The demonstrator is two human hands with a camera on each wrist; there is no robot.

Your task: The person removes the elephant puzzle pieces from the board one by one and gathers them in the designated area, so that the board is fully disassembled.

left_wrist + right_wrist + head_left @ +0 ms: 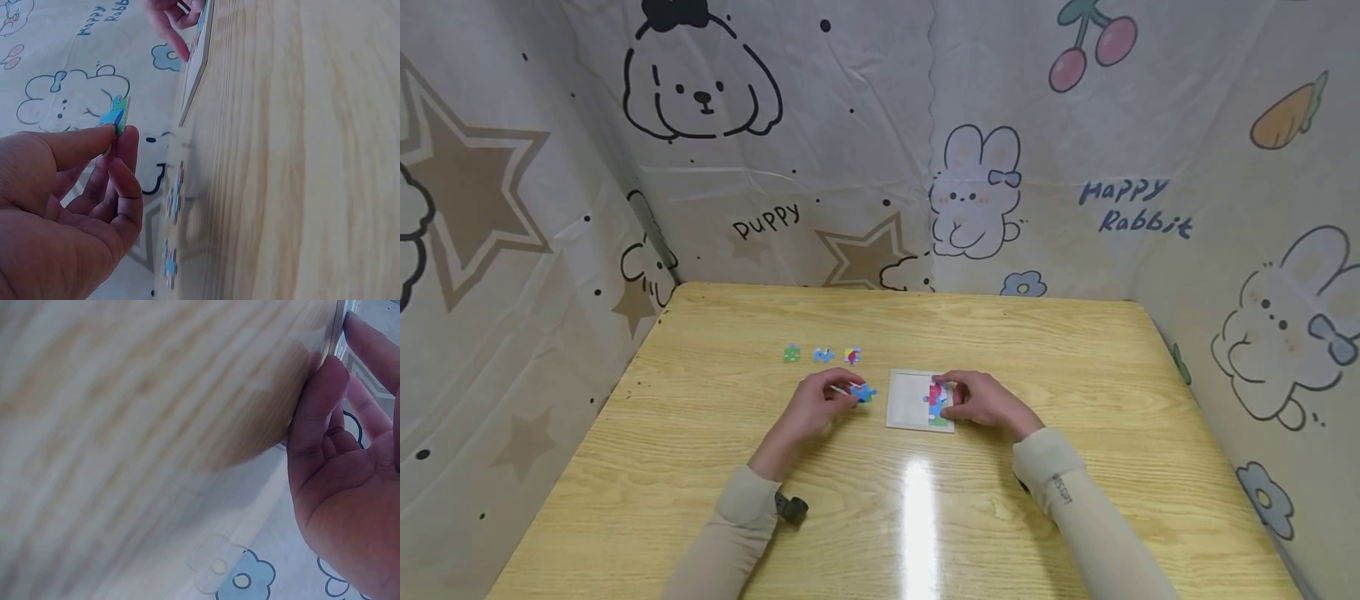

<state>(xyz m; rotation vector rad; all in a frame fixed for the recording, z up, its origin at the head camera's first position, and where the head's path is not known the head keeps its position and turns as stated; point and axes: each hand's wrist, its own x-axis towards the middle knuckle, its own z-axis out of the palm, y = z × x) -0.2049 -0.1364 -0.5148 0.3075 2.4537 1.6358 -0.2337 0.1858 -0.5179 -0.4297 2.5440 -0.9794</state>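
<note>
My left hand (811, 406) pinches a blue-and-green jigsaw piece (862, 392) between thumb and fingers, just left of a pale square puzzle tray (906, 402). The left wrist view shows this piece held up off the table, tilted on edge. Colourful fitted pieces (936, 405) fill part of the tray's right side, while its left part shows bare backing. My right hand (987, 400) rests at the tray's right edge, thumb and forefinger spread apart and touching the pieces there. Its palm hides some of that edge.
Behind my left hand lie three loose jigsaw pieces in a row: a green one (792, 354), a blue one (823, 356) and a multicoloured one (852, 356). The wooden table (850, 517) meets printed curtains (865, 150) at its back and sides.
</note>
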